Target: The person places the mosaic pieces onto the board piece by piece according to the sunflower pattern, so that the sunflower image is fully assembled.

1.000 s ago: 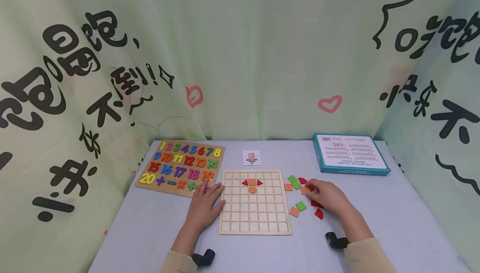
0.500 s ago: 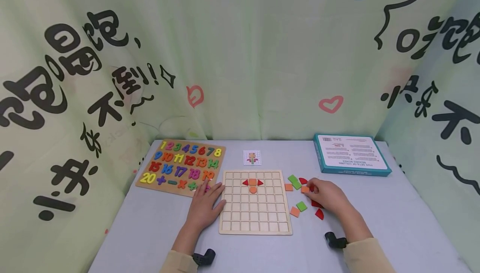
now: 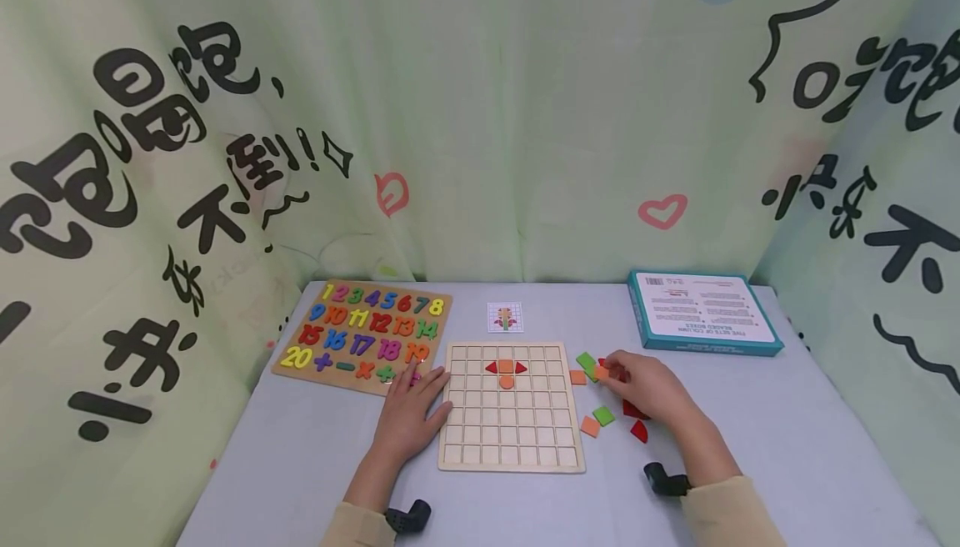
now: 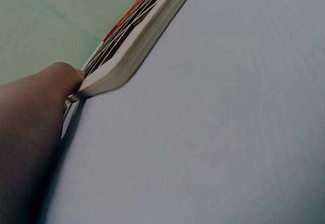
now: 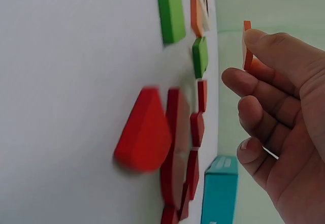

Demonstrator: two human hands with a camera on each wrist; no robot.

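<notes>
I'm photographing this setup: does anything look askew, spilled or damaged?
No damage shows. The number board sits slanted beside the straighter grid board, and the teal box shows its print upside down in the head view. Loose tiles lie scattered by the grid board.

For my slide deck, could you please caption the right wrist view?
The right hand pinches a thin orange tile near flat red tiles and flat green tiles.

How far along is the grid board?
Done: two red triangles, an orange square and orange circle sit on the grid board. In hand: right hand pinches an orange piece. Remaining, apparently: loose green, orange and red pieces beside the board; most cells are bare.
</notes>
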